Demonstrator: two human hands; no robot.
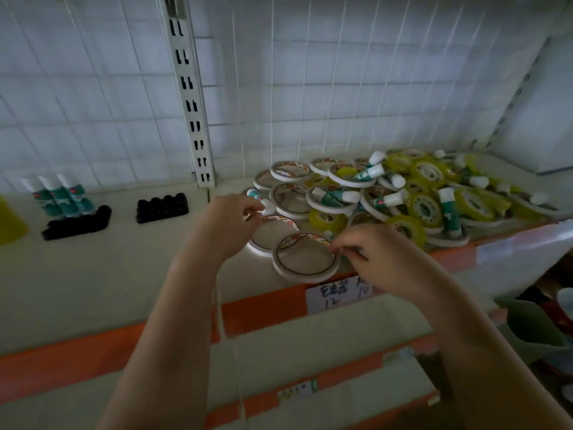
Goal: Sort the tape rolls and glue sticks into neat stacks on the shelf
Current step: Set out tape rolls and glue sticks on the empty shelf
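A jumbled pile (403,193) of white tape rolls, yellow tape rolls and green-and-white glue sticks covers the right part of the shelf (124,268). My right hand (375,259) pinches the right rim of a white tape roll (305,259) at the shelf's front edge. My left hand (229,221) pinches the white cap end of a glue stick (259,197), just above another white tape roll (273,235). Three glue sticks (59,193) stand upright at the far left.
Two black blocks (162,207) (77,223) lie on the shelf left of the hands. A yellow object (11,225) shows at the left edge. An orange price rail (263,305) with a handwritten label (338,294) fronts the shelf; lower shelves lie beneath. A wire grid backs it.
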